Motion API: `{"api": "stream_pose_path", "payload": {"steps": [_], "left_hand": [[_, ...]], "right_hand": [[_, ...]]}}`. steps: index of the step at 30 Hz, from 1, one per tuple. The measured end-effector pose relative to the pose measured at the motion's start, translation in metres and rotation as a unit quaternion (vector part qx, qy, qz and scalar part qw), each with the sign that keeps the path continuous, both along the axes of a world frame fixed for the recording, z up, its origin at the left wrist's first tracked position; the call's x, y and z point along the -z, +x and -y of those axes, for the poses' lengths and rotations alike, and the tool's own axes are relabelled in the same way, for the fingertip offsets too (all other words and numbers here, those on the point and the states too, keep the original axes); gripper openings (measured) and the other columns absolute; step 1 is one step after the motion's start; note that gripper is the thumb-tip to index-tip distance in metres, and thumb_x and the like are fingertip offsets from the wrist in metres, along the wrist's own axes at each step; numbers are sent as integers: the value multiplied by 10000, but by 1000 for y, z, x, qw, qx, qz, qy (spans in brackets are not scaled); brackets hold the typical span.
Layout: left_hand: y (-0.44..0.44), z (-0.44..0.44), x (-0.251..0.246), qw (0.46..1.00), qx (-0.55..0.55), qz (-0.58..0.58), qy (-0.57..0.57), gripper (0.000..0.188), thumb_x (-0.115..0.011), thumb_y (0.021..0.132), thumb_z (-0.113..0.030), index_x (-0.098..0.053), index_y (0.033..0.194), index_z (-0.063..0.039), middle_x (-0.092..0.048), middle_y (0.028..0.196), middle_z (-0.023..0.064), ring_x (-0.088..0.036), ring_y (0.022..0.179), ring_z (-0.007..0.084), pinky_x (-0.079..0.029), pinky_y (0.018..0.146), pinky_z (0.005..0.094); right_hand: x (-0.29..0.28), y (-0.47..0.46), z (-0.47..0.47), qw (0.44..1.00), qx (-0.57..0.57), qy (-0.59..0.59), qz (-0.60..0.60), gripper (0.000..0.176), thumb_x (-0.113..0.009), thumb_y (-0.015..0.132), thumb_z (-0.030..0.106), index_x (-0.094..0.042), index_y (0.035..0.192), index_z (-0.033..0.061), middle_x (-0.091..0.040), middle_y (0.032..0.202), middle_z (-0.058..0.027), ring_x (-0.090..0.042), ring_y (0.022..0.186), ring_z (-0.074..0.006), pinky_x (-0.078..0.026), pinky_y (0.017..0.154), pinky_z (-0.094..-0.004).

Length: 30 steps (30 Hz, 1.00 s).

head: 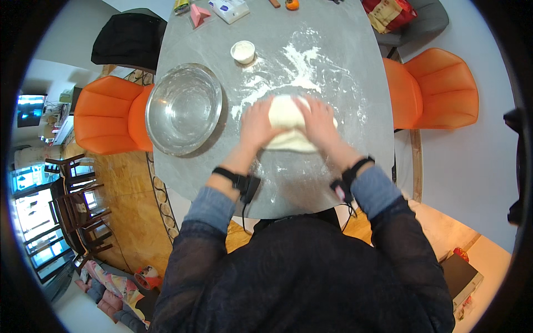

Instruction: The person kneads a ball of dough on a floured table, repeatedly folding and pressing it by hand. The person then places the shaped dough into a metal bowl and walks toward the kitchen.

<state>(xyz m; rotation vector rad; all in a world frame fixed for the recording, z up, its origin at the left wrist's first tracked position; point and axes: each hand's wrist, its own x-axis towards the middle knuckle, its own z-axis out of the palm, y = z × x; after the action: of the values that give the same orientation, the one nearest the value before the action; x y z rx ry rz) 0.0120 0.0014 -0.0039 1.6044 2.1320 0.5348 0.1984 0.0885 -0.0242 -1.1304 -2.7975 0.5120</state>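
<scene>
A thick lump of pale dough [287, 112] lies on the floured grey table [275, 183], folded so that a crease runs across it. My left hand [258, 124] grips its left side, the thumb pressed into the crease. On the opposite side my right hand [317, 120] has its fingers spread over the top of the dough, slightly blurred. Both palms touch the dough, and part of it is hidden beneath them. White flour [302, 68] is scattered over the tabletop beyond my hands.
To the left stands a large steel bowl [183, 110] with residue on its wall. A small white cup of flour [242, 52] sits farther back. A tissue pack [229, 9], a pink object [200, 16] and an orange fruit [292, 4] line the far side. Orange chairs [441, 89] flank the table.
</scene>
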Motion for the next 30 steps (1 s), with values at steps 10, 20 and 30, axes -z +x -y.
{"api": "stream_pose_path", "payload": {"steps": [10, 20, 30], "left_hand": [[-31, -16, -8, 937, 32, 338, -82, 982, -853, 718, -457, -433, 1463, 25, -577, 1381, 217, -569, 1267, 312, -442, 1082, 391], [47, 12, -13, 835, -86, 537, -81, 698, -720, 927, -199, -372, 1504, -17, -549, 1405, 149, -539, 1270, 216, -458, 1047, 351], [2, -79, 9, 919, -58, 388, -26, 635, -620, 997, -237, -339, 1516, -6, -513, 1436, 122, -537, 1262, 208, -479, 1016, 349]], "right_hand": [[-44, 71, 23, 670, 386, -555, -305, 413, -620, 975, 209, -490, 1328, 37, -638, 1080, -116, -674, 835, -218, -570, 643, -349], [-25, 2, 2, 661, 444, -470, -382, 594, -732, 932, 356, -514, 1309, -48, -643, 1207, -188, -639, 1123, -279, -559, 899, -438], [-17, -4, -92, 827, 338, -258, -368, 754, -832, 805, 425, -547, 1326, -40, -676, 1205, -209, -676, 1083, -328, -551, 906, -441]]}}
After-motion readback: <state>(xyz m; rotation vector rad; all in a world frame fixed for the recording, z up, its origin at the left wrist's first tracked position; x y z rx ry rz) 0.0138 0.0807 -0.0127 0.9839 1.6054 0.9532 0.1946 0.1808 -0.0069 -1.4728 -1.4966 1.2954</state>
